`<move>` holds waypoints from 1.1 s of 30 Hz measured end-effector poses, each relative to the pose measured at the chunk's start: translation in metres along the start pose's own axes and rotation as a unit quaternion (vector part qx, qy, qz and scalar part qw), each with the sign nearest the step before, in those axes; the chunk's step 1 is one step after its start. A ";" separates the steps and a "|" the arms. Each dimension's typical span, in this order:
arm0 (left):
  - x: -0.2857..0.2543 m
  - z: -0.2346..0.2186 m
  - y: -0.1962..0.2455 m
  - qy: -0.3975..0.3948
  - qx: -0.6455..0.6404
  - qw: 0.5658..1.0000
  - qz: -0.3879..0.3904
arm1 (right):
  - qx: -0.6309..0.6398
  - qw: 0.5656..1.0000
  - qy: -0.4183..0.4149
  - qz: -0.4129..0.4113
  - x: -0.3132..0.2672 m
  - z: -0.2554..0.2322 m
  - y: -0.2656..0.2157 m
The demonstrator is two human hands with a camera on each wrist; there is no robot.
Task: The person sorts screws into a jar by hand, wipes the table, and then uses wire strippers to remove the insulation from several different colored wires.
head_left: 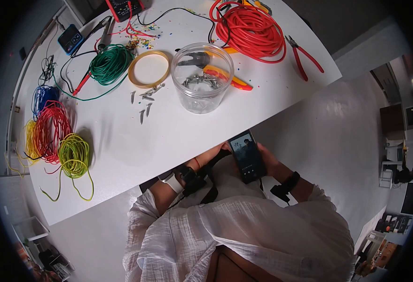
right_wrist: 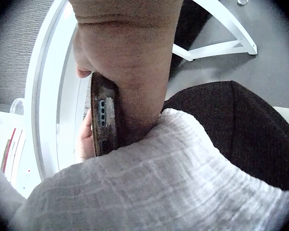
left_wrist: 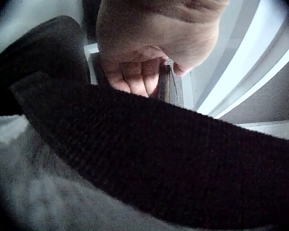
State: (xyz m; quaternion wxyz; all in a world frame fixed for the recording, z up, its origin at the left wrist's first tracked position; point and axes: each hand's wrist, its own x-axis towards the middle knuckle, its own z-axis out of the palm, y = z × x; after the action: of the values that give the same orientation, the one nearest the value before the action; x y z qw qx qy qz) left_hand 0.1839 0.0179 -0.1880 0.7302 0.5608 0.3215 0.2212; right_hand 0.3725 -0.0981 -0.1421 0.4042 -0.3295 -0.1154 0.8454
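Both hands hold a dark phone (head_left: 247,156) upright just off the table's front edge, its screen lit with a picture of a figure. My left hand (head_left: 214,154) is at its left side; in the left wrist view the curled fingers (left_wrist: 139,77) and thumb stand on either side of the phone's edge (left_wrist: 167,84), behind a wide black strap (left_wrist: 149,144). My right hand (head_left: 268,160) grips the right side. In the right wrist view the palm (right_wrist: 120,62) lies along the phone's cased end (right_wrist: 105,115), where a port shows; most of those fingers are hidden.
On the white table (head_left: 121,150) stand a clear tub (head_left: 201,101) of screws, loose screws (head_left: 142,116), a tape roll (head_left: 132,77) and wire coils (head_left: 52,131). Farther back are a red cable coil (head_left: 253,33), red-handled pliers (head_left: 310,61), a multimeter (head_left: 123,9) and a blue device (head_left: 70,38).
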 end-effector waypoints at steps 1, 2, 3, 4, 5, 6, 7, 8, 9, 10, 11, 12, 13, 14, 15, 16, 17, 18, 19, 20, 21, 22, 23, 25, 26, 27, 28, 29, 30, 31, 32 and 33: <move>-0.001 0.000 0.003 0.000 0.000 1.000 0.000 | -0.006 1.000 0.007 0.003 0.000 -0.003 0.001; -0.002 0.000 0.005 0.000 0.001 1.000 0.000 | -0.006 1.000 0.007 0.002 0.000 -0.005 0.002; -0.002 -0.001 0.006 -0.001 0.003 1.000 0.000 | -0.001 1.000 0.006 0.006 0.000 -0.004 0.001; -0.001 -0.001 0.003 -0.001 0.003 1.000 0.000 | 0.004 1.000 0.005 0.009 0.000 -0.003 0.000; 0.001 -0.002 -0.002 0.003 0.026 1.000 0.006 | 0.004 1.000 0.005 0.009 0.000 -0.003 0.000; 0.001 -0.002 -0.001 0.007 0.049 0.999 0.012 | 0.002 1.000 0.005 0.009 0.000 -0.003 0.000; 0.001 -0.002 0.000 0.007 0.049 0.999 0.012 | 0.001 1.000 0.005 0.009 -0.001 -0.003 0.000; 0.001 -0.001 0.000 0.006 0.040 0.999 0.008 | 0.001 1.000 0.005 0.009 -0.001 -0.002 0.000; 0.001 -0.001 0.002 0.006 0.030 1.000 0.005 | -0.002 1.000 0.004 0.011 -0.001 -0.002 0.000; 0.001 -0.001 0.000 0.005 0.030 1.000 0.005 | -0.006 1.000 0.003 0.013 -0.001 -0.002 0.000; 0.001 -0.001 -0.002 0.009 0.037 0.999 0.010 | -0.006 1.000 0.003 0.013 -0.001 -0.003 0.000; 0.001 -0.002 -0.001 0.013 0.044 0.999 0.015 | -0.003 1.000 0.000 0.015 0.000 -0.003 0.000; 0.001 -0.002 0.000 0.013 0.044 0.999 0.015 | -0.001 1.000 -0.003 0.018 0.000 -0.003 0.000; 0.001 -0.004 0.001 0.006 0.039 0.999 0.004 | -0.001 1.000 -0.003 0.018 0.000 -0.003 0.000; 0.000 -0.004 0.004 0.000 0.035 0.999 -0.007 | -0.004 1.000 -0.004 0.018 0.000 -0.003 0.000; 0.000 -0.003 0.005 0.000 0.034 0.999 -0.007 | -0.007 1.000 -0.005 0.017 0.001 -0.002 0.000; -0.001 -0.002 0.006 -0.003 0.018 1.000 -0.012 | -0.007 1.000 -0.005 0.017 0.000 -0.001 -0.001; -0.002 -0.001 0.006 -0.005 0.002 1.000 -0.016 | -0.008 1.000 -0.001 0.018 0.000 0.002 -0.002; -0.002 0.000 0.005 -0.005 0.002 1.000 -0.016 | -0.010 1.000 0.002 0.018 -0.001 0.003 -0.002; -0.001 0.001 0.005 -0.018 0.022 1.000 -0.010 | -0.010 1.000 0.002 0.018 0.000 0.002 -0.002; -0.001 0.002 0.003 -0.031 0.042 0.999 -0.004 | -0.013 1.000 0.014 0.018 0.000 0.001 -0.001; 0.001 0.003 -0.006 -0.032 0.041 0.999 -0.005 | -0.015 0.999 0.026 0.018 0.000 0.000 -0.001; 0.005 0.003 -0.019 -0.033 0.056 0.997 0.042 | -0.015 0.999 0.026 0.017 0.000 0.000 0.000; 0.006 0.004 -0.020 -0.034 0.070 0.993 0.090 | -0.015 0.999 0.034 0.018 -0.001 0.001 -0.001; 0.006 0.003 -0.020 -0.036 0.081 0.992 0.085 | -0.015 0.999 0.034 0.018 -0.001 0.002 -0.002; 0.004 0.002 -0.015 -0.039 0.092 0.992 0.080 | -0.022 0.999 0.033 0.013 -0.001 0.002 -0.002; 0.001 0.002 -0.004 -0.039 0.092 0.992 0.080 | -0.029 0.999 0.031 0.008 -0.001 0.002 -0.003; -0.002 0.001 0.007 -0.049 0.090 0.995 0.019 | -0.029 0.999 0.032 0.008 -0.002 0.004 -0.003; -0.004 0.001 0.015 -0.059 0.088 0.994 -0.042 | -0.014 0.999 0.033 0.010 -0.002 0.006 -0.004; -0.006 0.001 0.020 -0.059 0.088 0.994 -0.042 | 0.001 0.999 0.034 0.013 -0.003 0.007 -0.004; -0.007 0.002 0.024 -0.054 0.079 0.994 -0.045 | 0.001 0.999 0.033 0.013 -0.003 0.008 -0.005; -0.008 0.002 0.025 -0.050 0.070 0.995 -0.048 | 0.013 1.000 0.017 0.017 -0.002 0.007 -0.005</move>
State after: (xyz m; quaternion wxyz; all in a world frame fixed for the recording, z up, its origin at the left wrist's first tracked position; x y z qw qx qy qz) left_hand 0.1810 0.0177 -0.1622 0.7143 0.6047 0.3257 0.1343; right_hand 0.3717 -0.0957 -0.1332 0.3959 -0.3403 -0.0923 0.8479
